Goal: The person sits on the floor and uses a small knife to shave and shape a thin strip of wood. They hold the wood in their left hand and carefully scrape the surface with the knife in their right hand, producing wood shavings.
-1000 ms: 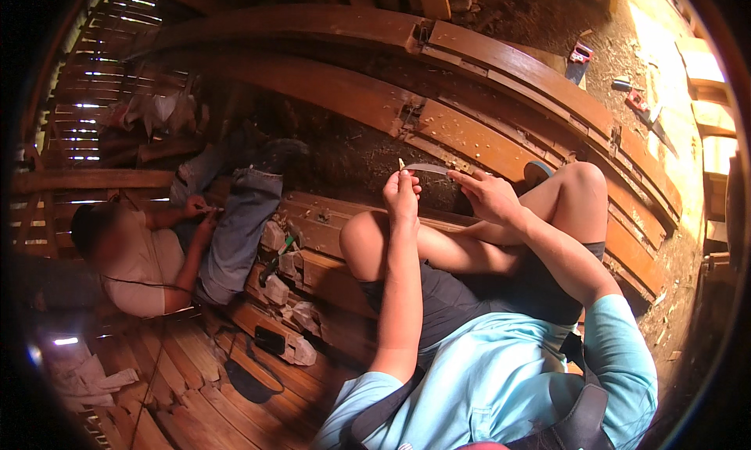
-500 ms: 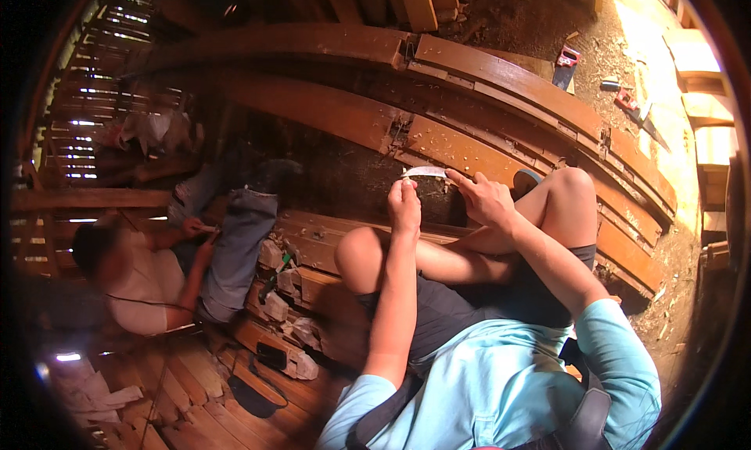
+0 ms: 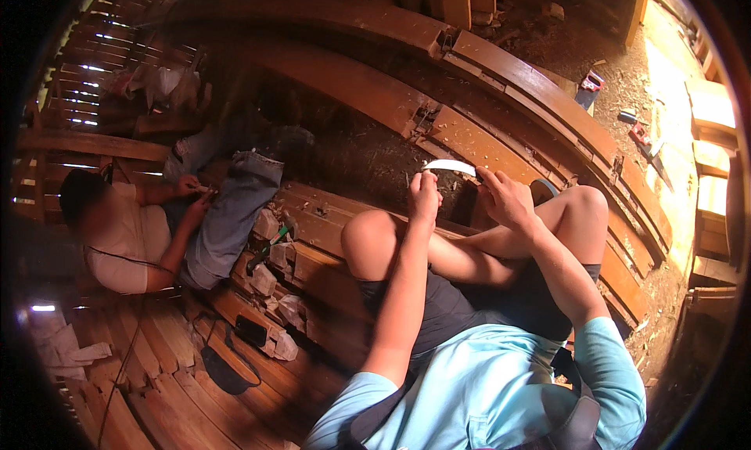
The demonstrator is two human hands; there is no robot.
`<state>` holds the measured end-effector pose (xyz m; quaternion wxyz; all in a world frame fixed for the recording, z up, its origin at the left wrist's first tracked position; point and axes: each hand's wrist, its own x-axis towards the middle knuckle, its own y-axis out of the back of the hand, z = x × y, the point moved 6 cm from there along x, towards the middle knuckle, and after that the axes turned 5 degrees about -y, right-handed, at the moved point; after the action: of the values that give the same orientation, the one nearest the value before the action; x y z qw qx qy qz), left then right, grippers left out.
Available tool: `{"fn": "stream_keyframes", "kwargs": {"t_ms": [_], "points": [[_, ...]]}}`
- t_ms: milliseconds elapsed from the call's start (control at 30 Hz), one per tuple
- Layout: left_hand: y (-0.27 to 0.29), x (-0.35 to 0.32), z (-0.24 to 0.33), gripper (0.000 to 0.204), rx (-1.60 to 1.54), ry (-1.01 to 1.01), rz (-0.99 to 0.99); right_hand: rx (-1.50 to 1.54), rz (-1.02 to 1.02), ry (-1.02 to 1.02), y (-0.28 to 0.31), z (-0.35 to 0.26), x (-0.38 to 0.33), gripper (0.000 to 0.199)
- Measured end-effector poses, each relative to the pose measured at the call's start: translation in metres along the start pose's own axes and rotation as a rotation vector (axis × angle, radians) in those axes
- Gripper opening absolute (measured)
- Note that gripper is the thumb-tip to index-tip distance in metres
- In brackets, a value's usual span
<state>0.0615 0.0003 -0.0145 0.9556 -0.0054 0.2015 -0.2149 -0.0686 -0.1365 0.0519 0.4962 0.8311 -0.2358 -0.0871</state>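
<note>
In front of my crossed legs, my right hand (image 3: 507,201) grips a knife, its handle mostly hidden in the fingers. The curved, shiny blade (image 3: 452,165) points left and catches bright light. My left hand (image 3: 425,198) is closed just under the blade's tip, thumb and fingers pinched together. Whatever small thing it holds is too small to make out. Both hands are raised above my lap, my knees on either side.
Long stacked timber beams (image 3: 540,82) curve across the far side, sprinkled with shavings. Red-handled saws (image 3: 591,82) lie on the sunlit ground at right. At left a seated co-worker (image 3: 129,235) handles something small. A hammer (image 3: 274,243) and a black cap (image 3: 228,364) rest on planks.
The view has shifted, so the surroundings sit differently in it. My hands keep close together, and the blade still reaches toward my left fingertips, now reflecting more brightly.
</note>
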Motion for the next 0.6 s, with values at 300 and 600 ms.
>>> {"fn": "stream_keyframes", "kwargs": {"t_ms": [300, 600], "points": [[0.002, 0.017, -0.014, 0.027, 0.182, -0.117, 0.005, 0.021, -0.136, 0.029, -0.013, -0.005, -0.004, 0.032], [-0.009, 0.008, -0.002, 0.027, 0.302, -0.107, -0.047, 0.091, -0.111, 0.049, -0.019, 0.001, -0.001, 0.030]]}}
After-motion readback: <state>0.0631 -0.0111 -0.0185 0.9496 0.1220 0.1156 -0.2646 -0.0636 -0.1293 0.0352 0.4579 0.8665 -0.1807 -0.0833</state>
